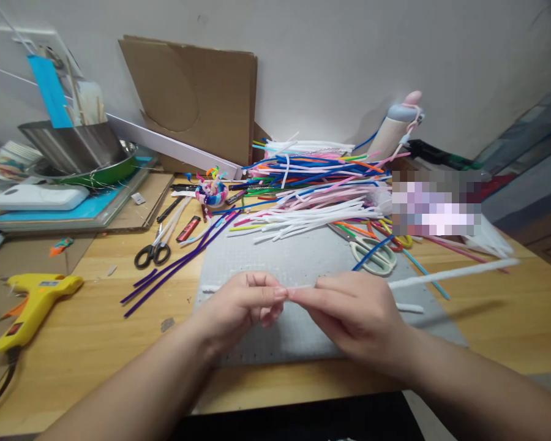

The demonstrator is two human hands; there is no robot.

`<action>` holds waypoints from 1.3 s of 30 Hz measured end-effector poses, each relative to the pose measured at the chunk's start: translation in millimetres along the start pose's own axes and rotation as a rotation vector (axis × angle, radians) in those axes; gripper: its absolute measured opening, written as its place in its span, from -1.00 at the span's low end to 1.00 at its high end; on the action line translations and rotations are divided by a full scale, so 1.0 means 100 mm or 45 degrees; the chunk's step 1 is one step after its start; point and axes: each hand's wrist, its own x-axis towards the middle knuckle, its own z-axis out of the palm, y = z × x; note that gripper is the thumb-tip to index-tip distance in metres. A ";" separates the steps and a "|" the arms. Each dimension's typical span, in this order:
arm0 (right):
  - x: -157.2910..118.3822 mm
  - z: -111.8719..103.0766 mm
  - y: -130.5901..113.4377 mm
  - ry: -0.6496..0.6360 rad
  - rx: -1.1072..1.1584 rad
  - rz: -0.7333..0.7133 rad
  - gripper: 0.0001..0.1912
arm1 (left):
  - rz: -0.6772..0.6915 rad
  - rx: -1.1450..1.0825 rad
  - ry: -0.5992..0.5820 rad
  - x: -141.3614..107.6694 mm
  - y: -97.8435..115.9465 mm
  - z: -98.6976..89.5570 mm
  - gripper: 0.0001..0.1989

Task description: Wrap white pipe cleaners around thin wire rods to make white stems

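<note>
Both hands meet over the grey cutting mat (275,349). My left hand (252,300) is closed in a pinch at the middle, its fingertips on a white pipe cleaner (454,273). My right hand (358,306) is closed around the same pipe cleaner, which sticks out to the right past the knuckles. The fingertips of the two hands touch. A short white piece (411,308) shows on the mat beyond my right hand, and another white end (210,288) shows left of my left hand.
Behind the mat lies a pile of coloured pipe cleaners (312,177). Green-handled scissors (374,254) are at the right. Black scissors (152,254), purple pipe cleaners (179,266) and a yellow glue gun (37,306) lie left. Cardboard (193,92) leans on the wall.
</note>
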 end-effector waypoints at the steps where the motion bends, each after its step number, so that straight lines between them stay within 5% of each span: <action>1: 0.00 0.00 0.00 -0.005 0.052 0.026 -0.76 | -0.034 -0.039 -0.026 0.01 -0.01 0.00 -0.77; 4: 0.01 0.00 0.00 -0.024 0.338 0.233 -0.78 | 0.203 0.089 0.090 -0.01 -0.02 0.01 -0.80; 7: 0.04 -0.02 -0.01 -0.021 0.522 0.440 -0.81 | 0.816 0.549 0.356 -0.06 -0.02 0.04 -0.89; 10: 0.06 -0.04 -0.02 -0.029 0.635 0.541 -0.84 | 1.415 1.191 0.461 -0.11 -0.02 0.04 -0.87; 14: 0.08 -0.05 -0.03 -0.079 0.724 0.613 -0.85 | 1.650 1.634 0.470 -0.11 -0.06 0.01 -0.78; 24: 0.09 -0.05 -0.02 -0.168 0.782 0.628 -0.85 | 1.685 1.699 0.457 -0.08 -0.09 0.00 -0.81; 28: 0.06 -0.04 -0.03 -0.135 0.666 0.507 -0.83 | 1.567 1.625 0.472 -0.08 -0.10 0.02 -0.90; 31: 0.02 -0.02 -0.02 -0.066 0.379 0.307 -0.82 | 1.286 1.467 0.443 -0.08 -0.07 0.06 -0.94; 35: -0.01 0.01 0.02 0.017 -0.105 0.027 -0.80 | 0.703 1.076 0.407 -0.06 -0.02 0.07 -0.84; 39: 0.00 0.01 0.06 -0.030 -0.309 -0.075 -0.76 | 0.287 0.786 0.336 -0.02 0.00 0.05 -0.78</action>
